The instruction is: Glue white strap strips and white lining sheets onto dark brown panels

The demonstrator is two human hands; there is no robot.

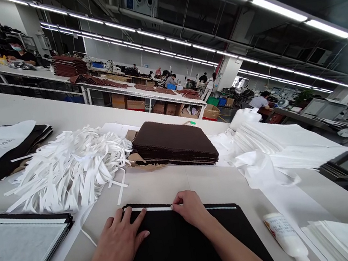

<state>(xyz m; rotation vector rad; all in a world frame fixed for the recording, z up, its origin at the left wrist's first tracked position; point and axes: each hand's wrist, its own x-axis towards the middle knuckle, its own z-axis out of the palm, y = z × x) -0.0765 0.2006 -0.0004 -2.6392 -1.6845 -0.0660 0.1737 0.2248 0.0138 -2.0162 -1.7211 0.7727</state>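
A black fabric panel (177,242) lies flat on the table in front of me. Along its far edge runs a narrow white strip (157,209). My left hand (121,237) rests on the panel's far left corner, fingers spread, with the fingertips on the strip's left end. Thumb and bent fingers of my right hand (189,208) pinch the strip near the middle of that edge. To the right of my right hand, a thin pale line (220,207) continues along the edge toward the right corner.
A heap of white strips (72,170) lies behind left, beside a dark brown fabric stack (174,141). White cloth sheets (279,141) are piled at right. A white squeeze bottle (286,235) lies right of the panel. Pale panels (20,256) are stacked left. Several people work farther back.
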